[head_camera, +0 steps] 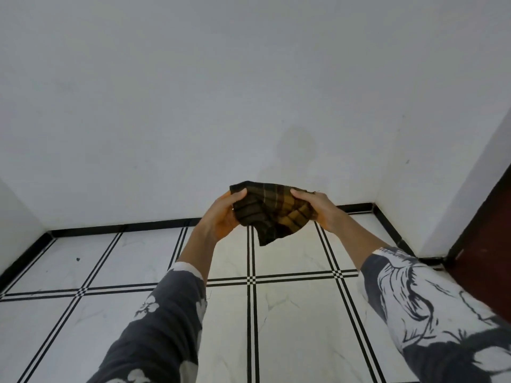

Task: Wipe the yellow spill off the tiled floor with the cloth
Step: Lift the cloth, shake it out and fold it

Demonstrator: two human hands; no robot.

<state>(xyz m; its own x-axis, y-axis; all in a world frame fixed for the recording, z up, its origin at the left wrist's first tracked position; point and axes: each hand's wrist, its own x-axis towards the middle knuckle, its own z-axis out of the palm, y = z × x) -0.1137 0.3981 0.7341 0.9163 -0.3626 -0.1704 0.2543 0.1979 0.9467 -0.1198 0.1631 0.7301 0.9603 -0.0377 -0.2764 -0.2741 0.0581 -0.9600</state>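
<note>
1. Cloth [269, 214] held up at chest height between both hands, well above the tiled floor [298, 313], in front of the white wall [193, 92]. Dark plaid, with a yellow-orange patch on its right half; whether pattern or soaked-up spill, cannot tell.
2. Left hand [224, 214] cupped under the cloth's left side, thumb pressed over the top edge, fingers curled behind. Right hand [318, 208] pinching the right edge, thumb on top, fingers tucked under the fabric.
3. Yellow spill: not visible on any tile in view. Only a small dark speck [78, 259] on the far-left tile. Either wiped up, hidden under the arms, or outside the view.
4. Risk of calling the job done too soon: spill possibly lying out of sight, so a missed patch likely without a look down and around.
5. Risk of smearing: if that yellow patch is wet residue, pressing the same face back onto the floor likely to spread colour across the white tiles and into the black grout lines [250, 272]. Clean side outward, safer.
6. Risk of drips: lower corner hanging free below the hands; a soaked cloth likely to drop stains onto clean tile.
7. Risk of a slip from the grip: hold only at the two upper edges, so a loosened pinch lets one side fall.
8. Risk of brushing the wall with a soiled cloth, being near it.
</note>
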